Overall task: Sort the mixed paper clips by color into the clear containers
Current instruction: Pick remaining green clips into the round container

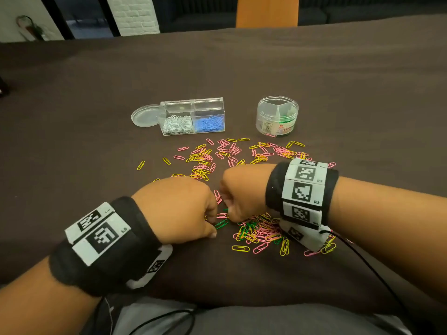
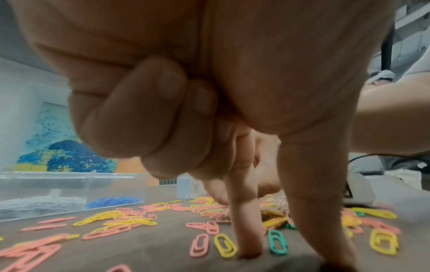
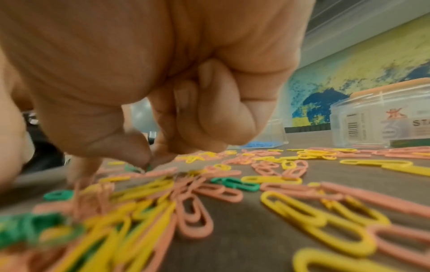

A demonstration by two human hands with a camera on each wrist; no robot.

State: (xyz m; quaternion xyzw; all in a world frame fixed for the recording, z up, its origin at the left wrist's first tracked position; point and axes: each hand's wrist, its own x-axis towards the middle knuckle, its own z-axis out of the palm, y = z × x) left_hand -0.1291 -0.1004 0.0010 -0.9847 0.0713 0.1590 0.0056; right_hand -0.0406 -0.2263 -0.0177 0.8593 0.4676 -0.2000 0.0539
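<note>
A dark brown cloth (image 1: 242,76) covers the whole table under my arms. On it, far side, sit two clear containers. The box (image 1: 193,117) has two compartments: silvery-white clips on the left, blue clips on the right. A round clear lid (image 1: 145,116) lies flat against its left end. Well to the right stands the round jar (image 1: 277,116), split inside into three wedges, with green clips showing low in the right one; its label reads "STA..." beside a red logo and a barcode, the rest too small to read.

Between the containers and me, the loose clips (image 1: 256,232) spread in pink, yellow and green, far too many to count. One band lies just in front of the containers, mostly pink and yellow; a denser heap lies under my right wrist, and there the greens are mixed in.

My left hand (image 1: 179,209) is down on the cloth, outer fingers curled into the palm, index finger (image 2: 244,230) and thumb straight with their tips on the cloth. A green clip (image 2: 277,242) lies flat between them, a yellow clip (image 2: 224,245) just left of the finger.

My right hand (image 1: 242,189) is curled tight, thumb and forefinger pinched at the heap's left edge on something green (image 3: 149,167), too blurred to be sure.
</note>
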